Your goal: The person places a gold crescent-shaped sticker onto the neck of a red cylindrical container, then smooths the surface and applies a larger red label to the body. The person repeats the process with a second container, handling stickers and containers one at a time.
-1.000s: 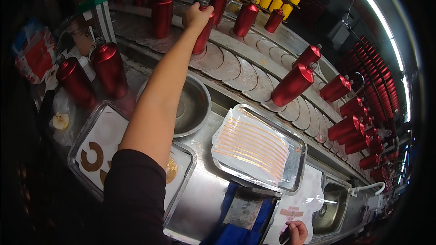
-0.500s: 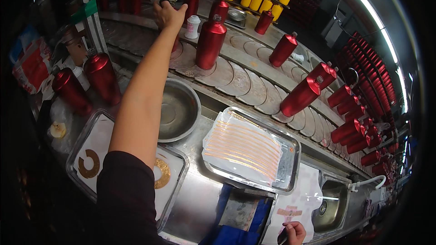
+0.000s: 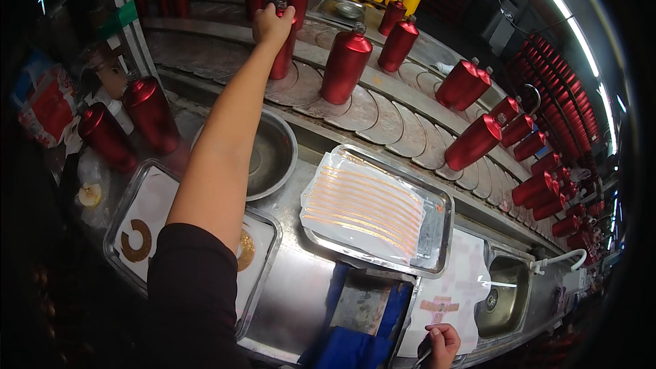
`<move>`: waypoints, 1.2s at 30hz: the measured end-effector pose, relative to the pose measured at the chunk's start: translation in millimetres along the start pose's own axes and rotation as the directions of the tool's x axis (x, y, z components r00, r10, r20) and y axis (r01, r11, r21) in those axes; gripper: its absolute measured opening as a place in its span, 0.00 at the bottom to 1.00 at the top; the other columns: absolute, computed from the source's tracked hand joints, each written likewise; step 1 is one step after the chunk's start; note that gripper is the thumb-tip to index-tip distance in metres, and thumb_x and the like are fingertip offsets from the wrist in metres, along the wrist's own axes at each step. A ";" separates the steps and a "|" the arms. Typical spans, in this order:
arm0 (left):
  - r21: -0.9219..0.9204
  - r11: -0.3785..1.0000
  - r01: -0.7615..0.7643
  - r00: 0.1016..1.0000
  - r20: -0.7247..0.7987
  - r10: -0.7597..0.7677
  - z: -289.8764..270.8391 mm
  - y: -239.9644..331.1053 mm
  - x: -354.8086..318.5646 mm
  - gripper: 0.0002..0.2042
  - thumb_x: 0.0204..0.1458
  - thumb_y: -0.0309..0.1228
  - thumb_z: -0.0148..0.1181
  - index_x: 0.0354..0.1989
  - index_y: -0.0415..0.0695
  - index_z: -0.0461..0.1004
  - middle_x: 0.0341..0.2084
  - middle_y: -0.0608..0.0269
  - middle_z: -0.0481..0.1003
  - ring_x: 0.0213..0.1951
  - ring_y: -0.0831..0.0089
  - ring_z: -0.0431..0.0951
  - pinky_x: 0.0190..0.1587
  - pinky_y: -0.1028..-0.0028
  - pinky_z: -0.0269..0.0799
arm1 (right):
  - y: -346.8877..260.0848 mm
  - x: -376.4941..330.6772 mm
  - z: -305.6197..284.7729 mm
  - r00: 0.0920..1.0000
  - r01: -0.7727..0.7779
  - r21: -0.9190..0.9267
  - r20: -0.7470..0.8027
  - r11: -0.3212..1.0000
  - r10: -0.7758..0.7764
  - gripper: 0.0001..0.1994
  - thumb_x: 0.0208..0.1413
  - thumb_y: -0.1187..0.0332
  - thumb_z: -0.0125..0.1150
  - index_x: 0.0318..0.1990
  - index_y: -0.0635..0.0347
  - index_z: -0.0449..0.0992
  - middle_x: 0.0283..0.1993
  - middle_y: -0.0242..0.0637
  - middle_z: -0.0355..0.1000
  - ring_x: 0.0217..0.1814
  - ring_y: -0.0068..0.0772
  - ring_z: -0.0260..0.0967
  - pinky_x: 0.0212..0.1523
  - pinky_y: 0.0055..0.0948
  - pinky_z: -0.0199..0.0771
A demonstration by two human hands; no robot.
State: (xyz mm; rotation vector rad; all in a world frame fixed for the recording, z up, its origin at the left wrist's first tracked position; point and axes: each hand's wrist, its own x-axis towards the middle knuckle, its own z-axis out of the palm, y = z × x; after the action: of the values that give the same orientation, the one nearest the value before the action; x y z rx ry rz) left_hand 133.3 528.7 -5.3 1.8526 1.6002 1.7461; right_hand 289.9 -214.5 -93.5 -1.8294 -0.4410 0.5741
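Note:
My left arm stretches far forward, and my left hand point(image 3: 274, 25) is closed round the top of a glossy red bottle point(image 3: 282, 60). That bottle stands upright on the overlapping metal plates point(image 3: 369, 113) of a conveyor. Another red bottle point(image 3: 346, 68) is just right of it. My right hand point(image 3: 444, 346) is low at the right, fingers pinched on a thin dark tool whose kind I cannot make out. Beyond it, a cross-shaped decal point(image 3: 439, 309) lies on a white sheet point(image 3: 461, 280).
A steel tray point(image 3: 445, 232) holds a sheet of gold strips point(image 3: 362, 208). Left of it are a steel bowl point(image 3: 292, 157) and trays with gold ring-shaped pieces point(image 3: 137, 240). Two red bottles point(image 3: 152, 115) stand far left. A sink point(image 3: 506, 301) lies right, below more bottles.
My left hand has moved right and closed on the bottle's top. The conveyor bottles have shifted right. A white cup near the left hand is out of sight. My right hand has barely moved.

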 end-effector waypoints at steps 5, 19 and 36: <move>-0.120 0.992 -0.045 0.998 -0.043 0.040 -0.7 10.9 -18.5 0.27 0.49 0.55 0.65 0.40 0.39 0.77 0.42 0.40 0.77 0.46 0.42 0.78 0.50 0.51 0.73 | 0.2 -8.3 -6.0 1.000 0.020 0.040 -0.024 0.999 -0.019 0.08 0.65 0.69 0.57 0.42 0.60 0.81 0.22 0.24 0.66 0.22 0.15 0.60 0.24 0.18 0.57; -0.477 -0.134 0.869 0.429 0.859 -0.278 -170.9 20.9 -89.3 0.16 0.59 0.43 0.56 0.47 0.46 0.78 0.45 0.58 0.81 0.49 0.57 0.80 0.57 0.47 0.73 | -54.5 -33.2 3.5 0.991 -0.004 0.228 0.131 0.974 -0.027 0.06 0.58 0.72 0.61 0.36 0.67 0.79 0.24 0.28 0.70 0.23 0.17 0.64 0.27 0.19 0.61; -0.514 0.665 0.542 0.619 0.779 0.099 -356.2 143.7 -297.4 0.09 0.55 0.33 0.68 0.39 0.42 0.80 0.32 0.70 0.80 0.34 0.84 0.77 0.41 0.81 0.73 | -109.2 -44.0 77.1 0.744 0.197 0.154 0.620 0.968 -0.250 0.09 0.60 0.73 0.62 0.47 0.63 0.78 0.34 0.23 0.71 0.35 0.10 0.63 0.36 0.15 0.62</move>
State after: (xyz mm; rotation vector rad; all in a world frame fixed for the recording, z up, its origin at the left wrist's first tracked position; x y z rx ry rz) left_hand 6.7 60.3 18.3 1.4926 0.6138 0.9578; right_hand 207.0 -145.3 -3.1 -1.4332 -1.0681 1.0304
